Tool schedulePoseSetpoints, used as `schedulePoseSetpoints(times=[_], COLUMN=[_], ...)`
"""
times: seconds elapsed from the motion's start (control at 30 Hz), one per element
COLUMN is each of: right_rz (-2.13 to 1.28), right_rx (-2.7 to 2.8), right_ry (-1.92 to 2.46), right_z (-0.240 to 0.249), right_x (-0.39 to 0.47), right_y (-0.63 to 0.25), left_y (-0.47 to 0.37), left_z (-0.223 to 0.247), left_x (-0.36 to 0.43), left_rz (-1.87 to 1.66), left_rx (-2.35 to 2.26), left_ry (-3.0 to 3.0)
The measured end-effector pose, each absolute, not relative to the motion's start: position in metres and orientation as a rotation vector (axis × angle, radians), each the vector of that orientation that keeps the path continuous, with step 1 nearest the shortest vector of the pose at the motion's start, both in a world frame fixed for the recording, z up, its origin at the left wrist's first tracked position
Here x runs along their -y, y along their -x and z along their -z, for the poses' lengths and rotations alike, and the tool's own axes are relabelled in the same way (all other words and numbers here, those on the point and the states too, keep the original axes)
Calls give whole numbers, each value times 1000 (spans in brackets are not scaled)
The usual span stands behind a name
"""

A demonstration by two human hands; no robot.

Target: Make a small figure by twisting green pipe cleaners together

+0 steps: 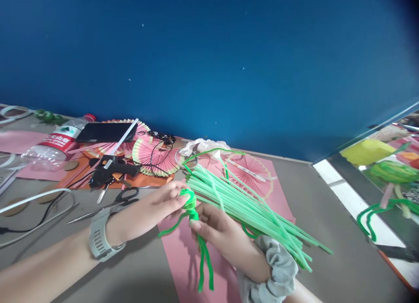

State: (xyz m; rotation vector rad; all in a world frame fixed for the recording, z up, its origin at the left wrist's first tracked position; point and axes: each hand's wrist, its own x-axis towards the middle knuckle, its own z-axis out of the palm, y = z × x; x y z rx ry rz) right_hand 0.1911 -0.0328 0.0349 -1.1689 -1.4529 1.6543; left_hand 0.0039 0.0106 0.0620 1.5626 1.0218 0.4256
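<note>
Between my two hands is a bright green pipe-cleaner piece (189, 200), coiled into a rounded top with a twisted neck and loose ends. My left hand (170, 200), with a grey watch on its wrist, pinches the coiled top. Just below it, my right hand (212, 229) grips the twisted neck between thumb and fingers; a grey scrunchie circles that wrist. Two loose ends hang beneath my right hand and another sticks out to the left. Beside my right hand lies a bundle of light green pipe cleaners (248, 207) on pink paper (183, 268).
Left on the grey table are a black glue gun (109, 170), scissors (108, 203), a plastic bottle (57, 141), a black phone (104, 132) and folded paper fans (157, 157). A blue partition (209, 67) stands behind. Green craft pieces (393, 172) lie at far right.
</note>
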Motion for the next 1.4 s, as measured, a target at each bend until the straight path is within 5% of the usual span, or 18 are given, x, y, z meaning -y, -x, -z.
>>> schedulePoseSetpoints(times=[0.6, 1.4], right_rz=[-945, -1084], right_rx=[1856, 1721], right_ry=[1265, 1471], right_z=[-46, -32], right_x=[36, 28], right_y=[-200, -197], left_y=[-15, -24], left_z=[-46, -34], left_x=[2, 0], left_rz=[-554, -551], left_rx=[-864, -1112], left_ry=[-1587, -1776])
